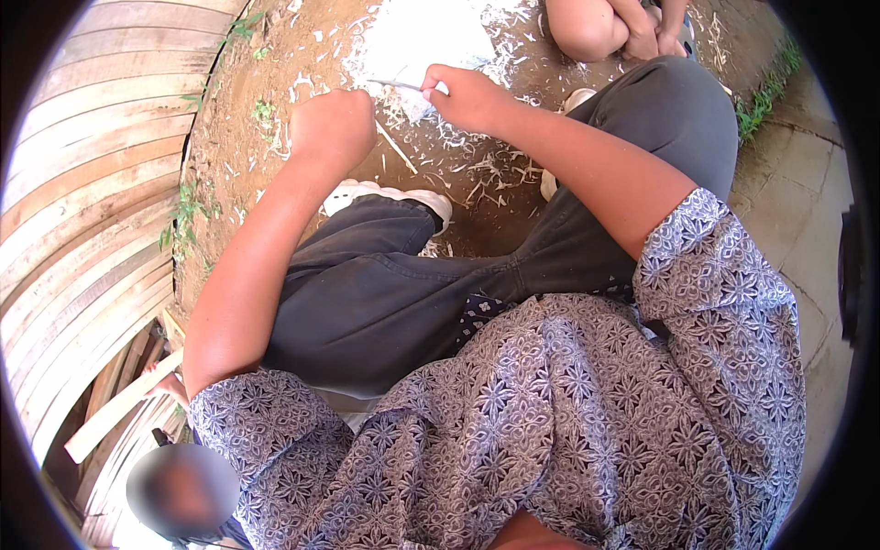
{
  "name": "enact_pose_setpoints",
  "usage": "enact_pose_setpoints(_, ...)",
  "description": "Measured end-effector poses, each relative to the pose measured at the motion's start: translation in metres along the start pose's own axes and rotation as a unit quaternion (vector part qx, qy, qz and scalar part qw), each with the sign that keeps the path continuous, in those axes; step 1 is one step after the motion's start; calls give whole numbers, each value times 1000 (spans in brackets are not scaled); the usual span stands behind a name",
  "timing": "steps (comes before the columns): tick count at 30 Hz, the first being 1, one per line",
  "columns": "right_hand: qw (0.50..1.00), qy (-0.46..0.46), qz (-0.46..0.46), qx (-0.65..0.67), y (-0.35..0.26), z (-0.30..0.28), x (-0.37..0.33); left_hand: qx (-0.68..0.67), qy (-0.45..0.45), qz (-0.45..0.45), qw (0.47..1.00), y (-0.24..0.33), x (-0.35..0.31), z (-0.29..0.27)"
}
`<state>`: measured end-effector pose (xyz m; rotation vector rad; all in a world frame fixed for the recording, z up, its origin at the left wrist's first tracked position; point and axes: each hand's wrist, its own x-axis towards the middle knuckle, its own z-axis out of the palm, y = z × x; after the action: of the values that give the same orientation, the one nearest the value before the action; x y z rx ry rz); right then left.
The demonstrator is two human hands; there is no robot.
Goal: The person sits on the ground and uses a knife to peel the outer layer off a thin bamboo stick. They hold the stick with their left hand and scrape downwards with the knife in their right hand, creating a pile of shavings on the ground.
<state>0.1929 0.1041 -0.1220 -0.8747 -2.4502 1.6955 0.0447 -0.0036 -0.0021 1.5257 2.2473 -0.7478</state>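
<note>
Both my arms reach forward over the ground, past my dark trousers (385,302). My right hand (466,98) is closed around one end of a thin grey blade-like strip (396,84), which points left toward my other hand. Whether it is a knife blade or a sliver cannot be made out. My left hand (332,130) is balled up just left of the strip's tip, its back toward me, so anything inside it is hidden. A narrow pale stick (396,149) slants below the hands; I cannot tell if it lies on the ground.
A bright white sheet (426,37) lies ahead amid scattered pale shavings (495,170). Another person's hands (646,41) and bent knee are at the top right. Pale planks (110,137) line the left. Behind on the left, someone's hand holds a flat wooden slat (124,408).
</note>
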Motion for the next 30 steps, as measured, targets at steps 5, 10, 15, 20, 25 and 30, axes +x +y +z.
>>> enact_pose_setpoints(5,1000,22,11,-2,-13,-4,-15,39,12,20,999,15,-1,-15)
enact_pose_setpoints(10,999,28,17,-37,-13,-5,-4,33,44,66,996,15,6,-2)
enact_pose_setpoints(15,998,31,10,-54,-4,5,10,34,28,65,997,16,4,-4)
enact_pose_setpoints(20,996,49,33,-73,-4,26,28,29,-3,36,999,6,3,-3)
enact_pose_setpoints(25,979,66,134,-137,10,10,61,28,55,53,997,8,13,1)
enact_pose_setpoints(30,992,32,44,-112,13,-7,37,46,76,39,995,1,15,3)
